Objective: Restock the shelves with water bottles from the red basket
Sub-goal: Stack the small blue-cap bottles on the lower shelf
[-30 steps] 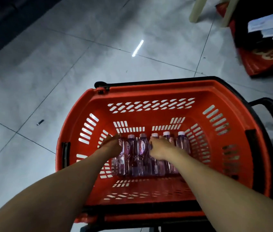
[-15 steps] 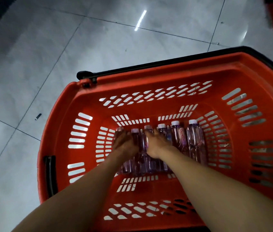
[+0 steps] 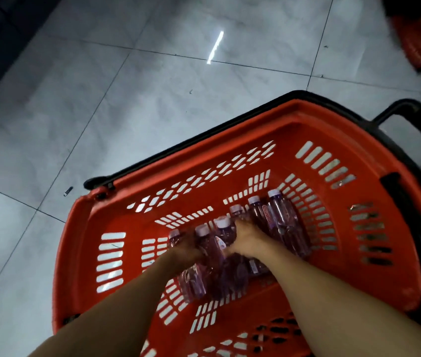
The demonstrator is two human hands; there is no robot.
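Head camera: I look down into the red basket [image 3: 80, 253], which sits on the grey floor [image 3: 101, 112].
Inside: the water bottles [image 3: 284, 228] lie side by side in one row on the basket's bottom, and I count six white caps.
Which way they point: the caps face the far wall, and the row runs from the middle of the bottom to near the right wall.
On my left: my left hand [image 3: 186, 247] is on the left end of the row, with its fingers bent down round the water bottles there, holding them.
On my right: my right hand [image 3: 246, 237] is on the middle of the row, just beside the other hand, and its fingers also curl down round the water bottles.
Right end of the row: two lie bare beside my right hand.
Blur: the picture is smeared, so I cannot see my fingertips.
Far right corner: a black handle [image 3: 415, 117] sticks out past the rim.
Past the far left corner: a small dark thing [image 3: 68, 191] lies on the floor, near the basket but not touching it.
Top right of the view: a red bag [image 3: 420, 45] lies on the floor, well apart from the basket.
Shine: a bright light streak [image 3: 215, 47] shows on the tiles.
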